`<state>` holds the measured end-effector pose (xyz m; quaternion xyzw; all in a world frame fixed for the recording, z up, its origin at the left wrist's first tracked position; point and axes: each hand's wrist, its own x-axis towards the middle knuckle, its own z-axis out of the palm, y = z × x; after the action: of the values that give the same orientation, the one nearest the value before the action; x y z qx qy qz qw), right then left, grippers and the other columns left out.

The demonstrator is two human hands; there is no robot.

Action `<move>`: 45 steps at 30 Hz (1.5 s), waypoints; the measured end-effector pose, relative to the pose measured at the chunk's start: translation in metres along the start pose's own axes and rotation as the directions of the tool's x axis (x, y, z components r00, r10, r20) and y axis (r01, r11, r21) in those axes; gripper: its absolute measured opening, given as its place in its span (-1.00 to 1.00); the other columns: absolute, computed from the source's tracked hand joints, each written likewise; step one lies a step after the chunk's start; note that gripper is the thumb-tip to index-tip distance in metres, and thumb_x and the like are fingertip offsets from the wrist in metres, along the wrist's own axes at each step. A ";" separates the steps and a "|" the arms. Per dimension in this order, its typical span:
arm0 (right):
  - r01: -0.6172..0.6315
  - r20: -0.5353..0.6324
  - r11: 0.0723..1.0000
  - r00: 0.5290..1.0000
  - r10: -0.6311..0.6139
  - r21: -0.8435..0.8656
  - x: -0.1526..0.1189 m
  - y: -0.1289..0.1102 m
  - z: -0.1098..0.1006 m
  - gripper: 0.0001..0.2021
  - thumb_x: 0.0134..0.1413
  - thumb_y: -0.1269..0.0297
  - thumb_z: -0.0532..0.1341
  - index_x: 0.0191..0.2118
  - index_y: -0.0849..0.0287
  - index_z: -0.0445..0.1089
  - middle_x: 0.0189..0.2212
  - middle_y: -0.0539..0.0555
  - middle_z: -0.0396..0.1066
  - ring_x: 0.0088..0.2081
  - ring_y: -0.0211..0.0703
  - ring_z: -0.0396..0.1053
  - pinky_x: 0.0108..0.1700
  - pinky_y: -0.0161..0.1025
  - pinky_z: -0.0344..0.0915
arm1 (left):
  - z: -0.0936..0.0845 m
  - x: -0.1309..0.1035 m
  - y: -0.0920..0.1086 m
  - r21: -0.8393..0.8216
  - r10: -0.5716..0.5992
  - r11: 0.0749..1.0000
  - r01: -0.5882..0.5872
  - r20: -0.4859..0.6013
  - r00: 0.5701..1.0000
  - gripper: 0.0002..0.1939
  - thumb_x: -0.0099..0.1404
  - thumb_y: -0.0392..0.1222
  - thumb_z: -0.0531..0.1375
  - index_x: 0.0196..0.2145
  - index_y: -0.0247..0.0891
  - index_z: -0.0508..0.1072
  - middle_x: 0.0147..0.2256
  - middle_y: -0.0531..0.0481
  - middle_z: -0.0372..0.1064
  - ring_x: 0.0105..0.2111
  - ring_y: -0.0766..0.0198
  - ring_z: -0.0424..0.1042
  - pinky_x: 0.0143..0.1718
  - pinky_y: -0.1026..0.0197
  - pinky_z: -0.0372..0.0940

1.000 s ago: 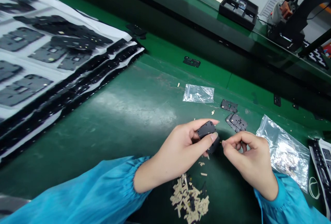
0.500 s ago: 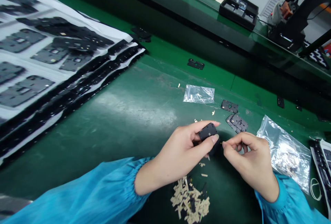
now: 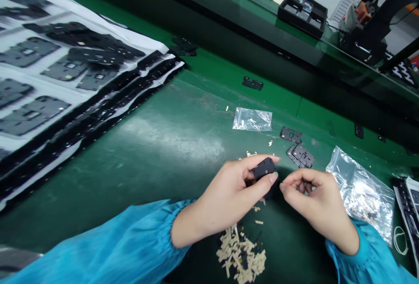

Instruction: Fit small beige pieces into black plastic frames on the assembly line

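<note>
A small black plastic part (image 3: pixel 264 168) is gripped between the thumb and fingers of my left hand (image 3: pixel 225 196). Just right of it, the thumb and forefinger of my right hand (image 3: pixel 314 201) are pinched together; whatever they may hold is too small to make out. Below my left hand lies a heap of small beige pieces (image 3: pixel 241 255) mixed with some dark bits. Beyond my hands are flat black plates (image 3: pixel 300 155) and a small clear bag (image 3: pixel 252 119).
Stacked sheets with black plates (image 3: pixel 32 113) fill the left side. A larger clear bag of small pieces (image 3: pixel 363 196) lies beside my right hand, near a rubber band (image 3: pixel 400 240). A black tray (image 3: pixel 303 12) stands on the raised shelf.
My right hand has shifted very slightly, its wrist a little to the right. The black part in my left hand is tilted slightly differently.
</note>
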<state>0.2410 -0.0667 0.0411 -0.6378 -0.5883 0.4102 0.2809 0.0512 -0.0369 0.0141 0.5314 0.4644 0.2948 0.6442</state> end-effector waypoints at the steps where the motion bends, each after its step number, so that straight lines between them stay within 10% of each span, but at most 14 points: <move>1: -0.031 0.029 0.999 0.999 0.031 0.023 0.001 0.000 -0.001 -0.90 0.00 0.31 0.29 -0.45 0.12 0.57 -0.60 -0.07 0.44 -0.58 -0.28 0.24 -0.53 -0.33 0.15 | 0.000 0.000 0.000 -0.003 0.001 1.000 -0.001 -0.001 1.000 -0.59 0.29 -0.04 0.26 0.05 -0.24 0.53 -0.48 0.08 0.46 -0.53 0.28 0.46 -0.49 0.29 0.37; 45: -0.183 0.163 0.939 0.977 0.140 0.291 0.018 0.005 -0.020 -0.82 0.05 0.18 0.38 -0.33 0.19 0.52 -0.58 -0.10 0.26 -0.54 -0.32 0.14 -0.50 -0.33 0.06 | -0.006 0.002 0.016 -0.145 -0.046 0.988 0.049 0.022 0.999 -0.59 0.24 -0.09 0.31 0.01 -0.32 0.50 -0.51 0.12 0.45 -0.57 0.37 0.44 -0.50 0.38 0.47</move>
<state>0.2598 -0.0476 0.0434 -0.6029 -0.4818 0.5611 0.2993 0.0483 -0.0288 0.0285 0.4744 0.4483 0.3075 0.6924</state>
